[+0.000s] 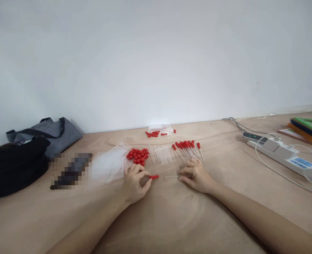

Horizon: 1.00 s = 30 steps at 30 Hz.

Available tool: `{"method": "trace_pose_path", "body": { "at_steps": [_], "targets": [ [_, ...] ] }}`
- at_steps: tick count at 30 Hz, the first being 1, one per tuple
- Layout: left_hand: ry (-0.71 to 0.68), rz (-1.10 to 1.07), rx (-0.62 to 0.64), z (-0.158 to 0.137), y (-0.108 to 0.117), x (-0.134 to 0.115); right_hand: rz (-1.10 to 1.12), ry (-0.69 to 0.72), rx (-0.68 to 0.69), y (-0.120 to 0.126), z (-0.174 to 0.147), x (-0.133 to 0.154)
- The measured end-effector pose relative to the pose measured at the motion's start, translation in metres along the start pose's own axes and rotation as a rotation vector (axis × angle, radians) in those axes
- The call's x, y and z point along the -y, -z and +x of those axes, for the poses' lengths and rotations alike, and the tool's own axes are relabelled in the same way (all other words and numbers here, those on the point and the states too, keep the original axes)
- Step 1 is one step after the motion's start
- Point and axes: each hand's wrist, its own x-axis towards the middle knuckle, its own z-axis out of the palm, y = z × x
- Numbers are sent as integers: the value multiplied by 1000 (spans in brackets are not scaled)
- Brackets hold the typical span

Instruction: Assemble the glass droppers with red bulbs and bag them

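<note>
Between thumb and fingertip, my left hand (136,181) pinches a red rubber dropper bulb (154,176), its narrow end facing right. My right hand (197,176) grips a thin clear dropper tube (171,177), whose free end points left at the bulb across a small gap. A pile of red bulbs (138,155) lies just beyond my left hand. Beside it, a row of bare clear tubes (163,154) is spread on the table. Several droppers with red bulbs fitted (187,145) lie beyond my right hand.
Clear zip bags (107,165) lie left of the bulbs. Further back are a bag (160,128) and small droppers with red tops (153,134). A power strip (291,157) with cables stands right, near stacked coloured frames (309,127). A striped bag (63,135) and black cloth (18,169) sit left.
</note>
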Motion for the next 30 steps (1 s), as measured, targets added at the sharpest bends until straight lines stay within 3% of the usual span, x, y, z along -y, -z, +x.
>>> {"method": "trace_pose_path", "body": {
  "at_steps": [7, 15, 30],
  "targets": [
    [1, -60, 90, -3, -6, -5, -2, -30, -10, -7, 2, 6],
    [53, -106, 112, 0, -13, -19, -1, -58, -149, -8, 3, 21],
    [12, -141, 104, -2, -11, -25, 141, 33, -104, -11, 0, 37]
  ]
}}
